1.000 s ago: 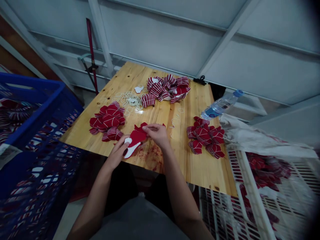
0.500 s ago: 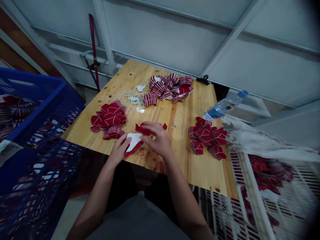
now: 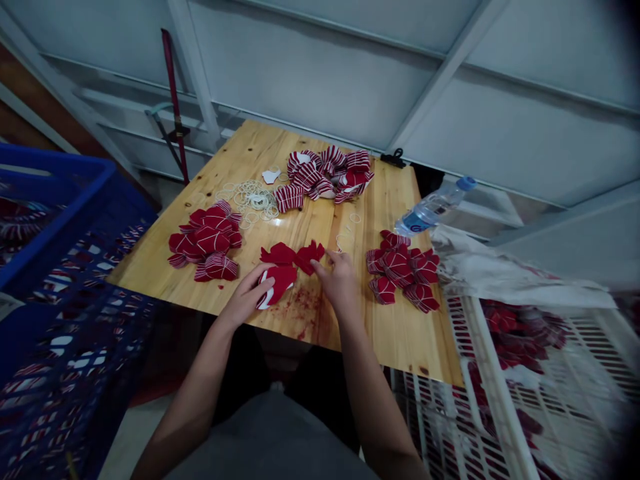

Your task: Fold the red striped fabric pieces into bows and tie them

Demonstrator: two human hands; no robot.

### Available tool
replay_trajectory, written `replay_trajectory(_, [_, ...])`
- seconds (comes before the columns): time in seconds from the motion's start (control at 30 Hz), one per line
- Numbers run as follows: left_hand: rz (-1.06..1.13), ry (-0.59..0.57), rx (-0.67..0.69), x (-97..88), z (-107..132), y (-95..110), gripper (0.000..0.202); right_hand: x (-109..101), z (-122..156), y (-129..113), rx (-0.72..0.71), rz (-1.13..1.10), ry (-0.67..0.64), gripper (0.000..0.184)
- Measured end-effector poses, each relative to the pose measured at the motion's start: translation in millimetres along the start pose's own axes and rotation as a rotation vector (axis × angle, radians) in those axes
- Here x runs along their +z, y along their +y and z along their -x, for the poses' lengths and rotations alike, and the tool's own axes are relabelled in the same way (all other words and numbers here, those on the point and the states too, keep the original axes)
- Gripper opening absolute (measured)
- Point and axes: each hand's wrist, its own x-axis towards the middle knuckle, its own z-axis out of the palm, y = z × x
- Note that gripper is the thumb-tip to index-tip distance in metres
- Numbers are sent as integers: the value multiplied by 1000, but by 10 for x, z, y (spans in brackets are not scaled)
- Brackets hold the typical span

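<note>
My left hand [image 3: 249,295] rests near the front edge of the wooden table [image 3: 280,143], fingers curled around a folded red and white fabric piece [image 3: 277,282]. My right hand [image 3: 339,280] lies just right of it, fingers reaching toward loose red fabric pieces [image 3: 294,255] at the table's middle; it holds nothing that I can see. A pile of bundled red pieces [image 3: 204,240] sits to the left. Another bundled pile [image 3: 401,270] sits to the right.
Red and white striped bundles [image 3: 326,175] lie at the back, with several rubber bands [image 3: 253,197] beside them. A water bottle [image 3: 432,207] lies at the right edge by a crumpled plastic sheet [image 3: 500,273]. A blue crate [image 3: 55,227] stands left, a white crate [image 3: 505,387] right.
My right hand has moved right, off the folded piece, toward the loose red pieces. The folded piece now shows more red. The view has shifted slightly.
</note>
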Motion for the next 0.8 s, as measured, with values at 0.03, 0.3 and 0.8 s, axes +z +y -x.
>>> replay_trajectory(0.03, [-14,21,17,8,-11,-2,40,-23,13,-33,-32,2,2,35])
replay_trajectory(0.3, [-48,-23,72,-107,2,-77,35,71,183,-313,21,-492,-433,21])
replay_trajectory(0.8, [-18,133,-15,-178,48,-162,47,129,203,-425,-510,-236,-552,25])
